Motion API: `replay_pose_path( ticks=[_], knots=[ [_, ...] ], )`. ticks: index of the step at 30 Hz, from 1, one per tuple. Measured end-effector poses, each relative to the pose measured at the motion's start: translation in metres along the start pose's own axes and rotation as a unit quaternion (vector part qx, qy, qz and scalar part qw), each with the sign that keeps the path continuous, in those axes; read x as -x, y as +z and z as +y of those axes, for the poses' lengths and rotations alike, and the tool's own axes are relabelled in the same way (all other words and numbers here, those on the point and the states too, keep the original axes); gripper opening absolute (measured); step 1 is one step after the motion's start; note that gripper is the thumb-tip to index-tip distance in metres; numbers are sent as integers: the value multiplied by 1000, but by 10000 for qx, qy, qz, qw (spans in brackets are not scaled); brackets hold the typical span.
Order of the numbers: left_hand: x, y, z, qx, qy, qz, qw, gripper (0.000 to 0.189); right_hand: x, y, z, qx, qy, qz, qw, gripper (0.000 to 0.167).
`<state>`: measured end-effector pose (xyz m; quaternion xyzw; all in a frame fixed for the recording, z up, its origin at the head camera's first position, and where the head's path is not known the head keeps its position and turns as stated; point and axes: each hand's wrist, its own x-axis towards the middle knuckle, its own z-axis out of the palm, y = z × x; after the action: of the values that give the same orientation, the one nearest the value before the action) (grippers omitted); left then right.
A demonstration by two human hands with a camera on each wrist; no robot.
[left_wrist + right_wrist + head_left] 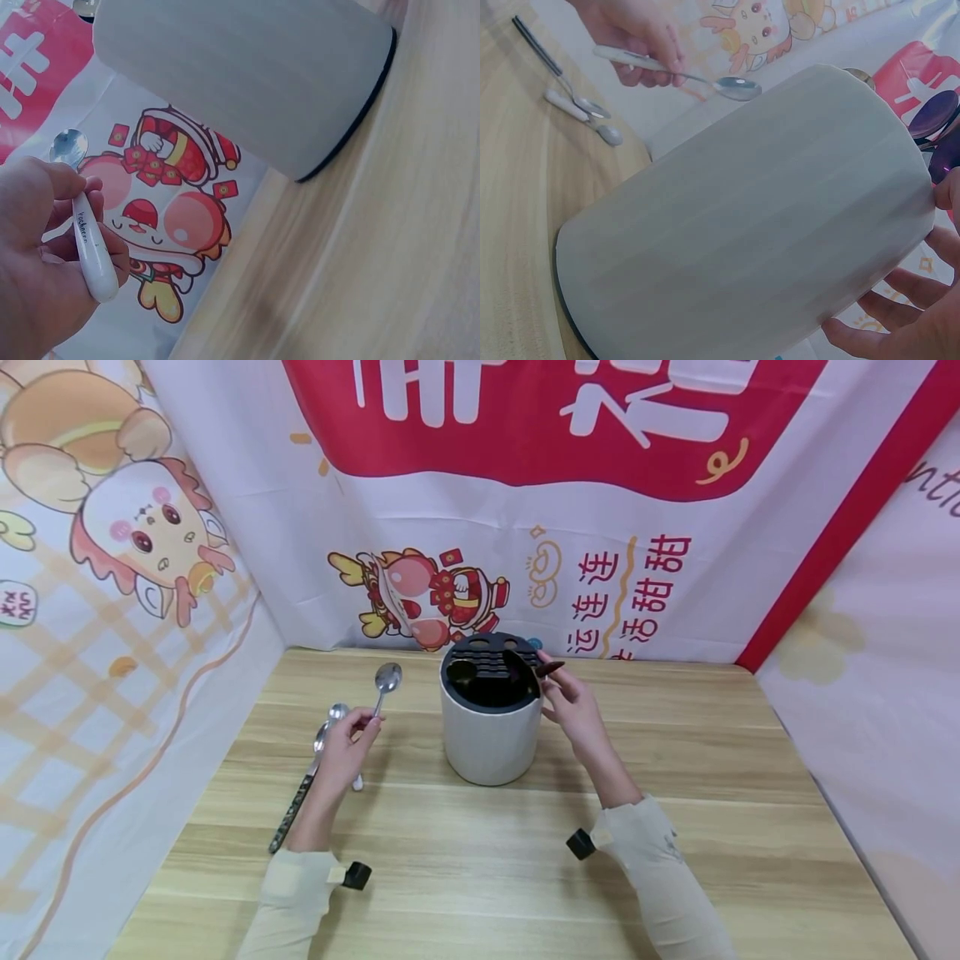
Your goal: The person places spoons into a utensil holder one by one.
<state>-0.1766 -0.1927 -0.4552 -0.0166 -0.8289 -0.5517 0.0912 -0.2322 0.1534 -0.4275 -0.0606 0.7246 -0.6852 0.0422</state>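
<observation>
My left hand [351, 747] pinches a metal spoon [387, 678] by its white handle [94, 259], bowl upward, left of the utensil holder. The pale, round utensil holder [491, 739] stands upright and has a black slotted top [491, 645]. Several dark, shiny spoon heads [461, 672] stick up from its opening; two look purple [934, 114] in the right wrist view. At the holder's right side, my right hand [576, 708] grips it, thumb by the rim and fingertips [844, 334] on the wall.
On the wooden table [465, 877], a spoon with a dark patterned handle [292, 810] and a white-handled spoon [339, 711] lie beneath and beside my left forearm. A printed cloth [420, 502] hangs behind the table's back edge, with more printed cloth at both sides.
</observation>
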Motion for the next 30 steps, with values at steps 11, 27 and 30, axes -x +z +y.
replay_pose_path(
  ticks=[11, 27, 30],
  knots=[
    [1, 7, 18, 147, -47, 85, 9998, 23, -1, 0, 1, -26, -26, 17, 10000, 44],
    [-8, 12, 8, 471, -130, 214, 9986, 25, -1, 0, 1, -39, -26, 33, 10000, 45],
    [-8, 12, 8, 527, -27, 225, 9984, 26, 0, 0, 1, -18, -17, 25, 10000, 44]
  ],
)
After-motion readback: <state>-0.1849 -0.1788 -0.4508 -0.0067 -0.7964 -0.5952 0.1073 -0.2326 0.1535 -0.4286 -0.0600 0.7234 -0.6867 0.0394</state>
